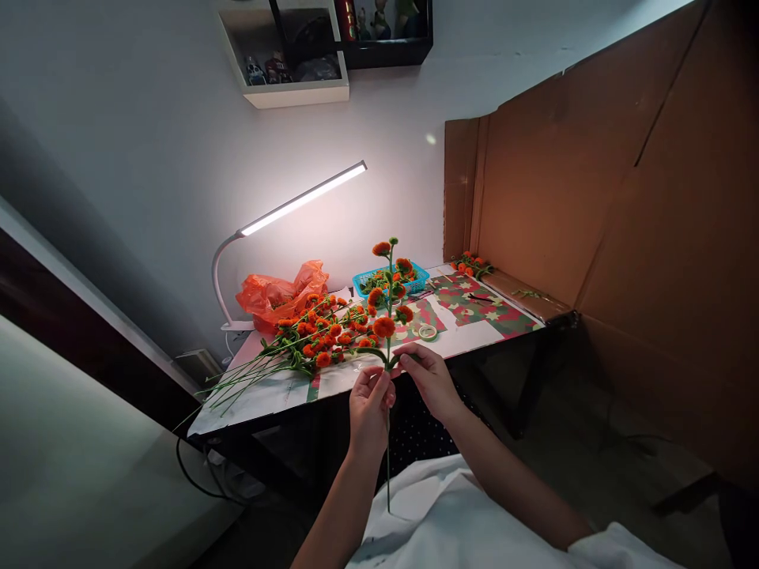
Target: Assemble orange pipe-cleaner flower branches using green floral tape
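An artificial flower stem with several fuzzy orange blooms stands upright before me, past the table's front edge. My left hand is closed around its green stalk, just under a pair of long green leaves. The bare lower stalk hangs down to my lap. On the right side of the stalk, my right hand pinches the right-hand leaf between thumb and fingers. The left-hand leaf curves outward freely. Behind my left hand lies a pile of similar orange flower stems, their stalks pointing left.
A blue basket holds orange and green pieces. A roll of green tape lies on the table. An orange plastic bag sits beside the lamp. More orange flowers lie near the cardboard wall.
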Demonstrator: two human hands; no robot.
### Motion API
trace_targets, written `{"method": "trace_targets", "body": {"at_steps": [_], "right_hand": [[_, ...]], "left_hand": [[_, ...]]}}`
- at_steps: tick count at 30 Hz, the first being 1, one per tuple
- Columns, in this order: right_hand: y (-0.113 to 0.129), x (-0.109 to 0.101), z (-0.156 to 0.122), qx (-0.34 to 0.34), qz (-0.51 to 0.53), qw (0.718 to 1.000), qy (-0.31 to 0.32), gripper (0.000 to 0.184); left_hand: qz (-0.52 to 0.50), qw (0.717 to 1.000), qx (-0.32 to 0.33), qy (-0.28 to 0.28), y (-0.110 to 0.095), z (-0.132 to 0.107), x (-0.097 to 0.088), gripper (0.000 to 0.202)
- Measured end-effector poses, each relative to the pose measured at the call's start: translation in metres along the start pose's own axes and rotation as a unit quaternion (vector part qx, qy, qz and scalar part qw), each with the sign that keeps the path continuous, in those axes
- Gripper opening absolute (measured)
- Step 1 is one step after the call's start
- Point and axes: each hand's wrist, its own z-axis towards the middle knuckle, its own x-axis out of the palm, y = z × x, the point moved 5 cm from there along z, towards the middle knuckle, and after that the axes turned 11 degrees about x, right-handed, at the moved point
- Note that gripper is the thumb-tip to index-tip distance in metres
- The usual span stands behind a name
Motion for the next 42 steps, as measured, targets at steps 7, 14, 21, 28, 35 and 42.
{"method": "trace_targets", "body": {"at_steps": [7, 14, 21, 28, 35, 42], "right_hand": [[0.004, 0.000, -0.002, -0.001, -0.028, 1.000, -0.004, 0.017], [-0.015, -0.016, -0.011, 0.002, 0.006, 0.994, -0.108, 0.031], [-0.041, 0.010, -0.032, 0.019, -0.007, 1.000, -0.016, 0.023], [-0.016, 0.017, -0.029, -0.023, 0.002, 0.999, -0.024, 0.021], [-0.006, 0.020, -0.030, -0.035, -0.011, 0.996, -0.078, 0.018], [-0.015, 0.019, -0.023, 0.033, 0.069, 0.995, -0.064, 0.022]], "left_hand": [[-0.014, 1.000, -0.020, -0.006, 0.000, 0.001, 0.001, 0.026], [0.001, 1.000, 0.001, -0.031, 0.001, 0.001, -0.001, 0.036], [0.003, 0.999, 0.021, -0.038, -0.003, 0.000, 0.003, 0.041], [0.084, 0.990, 0.109, -0.023, -0.010, -0.007, 0.006, 0.033], [0.187, 0.965, 0.183, -0.025, -0.018, -0.016, 0.010, 0.019], [0.090, 0.987, 0.135, -0.008, -0.010, -0.012, 0.009, 0.022]]}}
